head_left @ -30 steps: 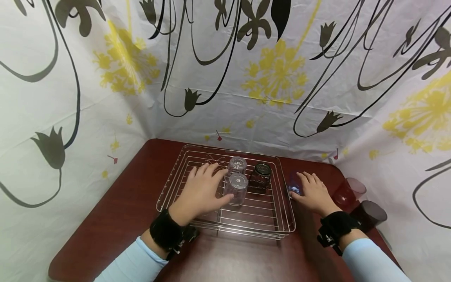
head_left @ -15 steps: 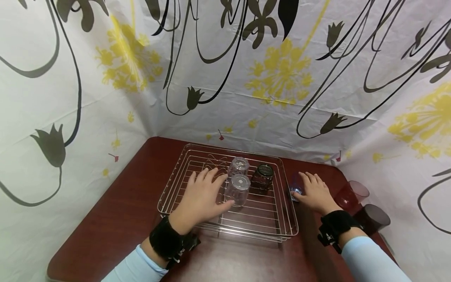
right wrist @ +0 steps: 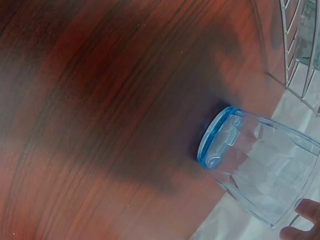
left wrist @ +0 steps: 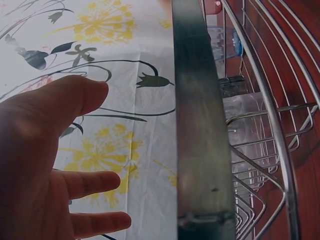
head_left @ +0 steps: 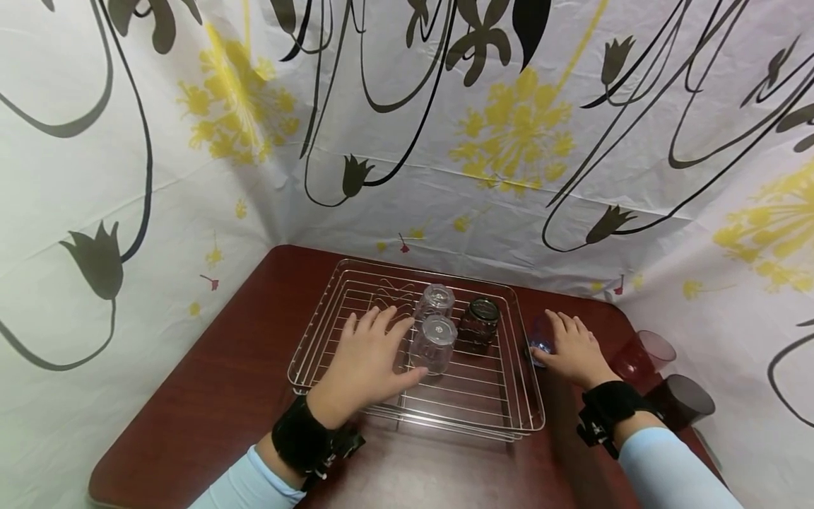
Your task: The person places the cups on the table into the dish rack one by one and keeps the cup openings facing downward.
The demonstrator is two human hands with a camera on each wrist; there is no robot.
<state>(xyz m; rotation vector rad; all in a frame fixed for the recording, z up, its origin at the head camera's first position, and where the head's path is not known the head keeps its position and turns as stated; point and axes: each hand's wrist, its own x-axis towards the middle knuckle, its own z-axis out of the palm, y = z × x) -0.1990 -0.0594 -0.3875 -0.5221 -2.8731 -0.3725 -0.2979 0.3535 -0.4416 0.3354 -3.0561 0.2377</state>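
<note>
My left hand [head_left: 372, 357] is spread over the wire rack [head_left: 458, 417], palm down, holding nothing. Thumb [left wrist: 90, 95] and fingers stand apart in the left wrist view. Close by its fingers, an upside-down clear glass [head_left: 439, 336] sits on the rack, with another clear glass [head_left: 437, 297] behind it and a dark glass [head_left: 480, 318] to the right. My right hand [head_left: 572, 350] reaches over a blue glass [head_left: 540, 343] standing on the table beside the rack. In the right wrist view two fingertips [right wrist: 309, 209] are right at the rim of the blue glass [right wrist: 265, 165]; the thumb is out of that view.
A red glass [head_left: 642, 353] and a dark grey glass [head_left: 683, 399] stand right of my right hand. The brown table [head_left: 210, 367] has rounded corners. A white patterned cloth [head_left: 413, 212] hangs around its back and sides. A wide greyish bar [left wrist: 202, 125] crosses the left wrist view.
The head view has shifted slightly, moving everything a little to the right in the picture. Both hands keep their places relative to the rack and the blue glass.
</note>
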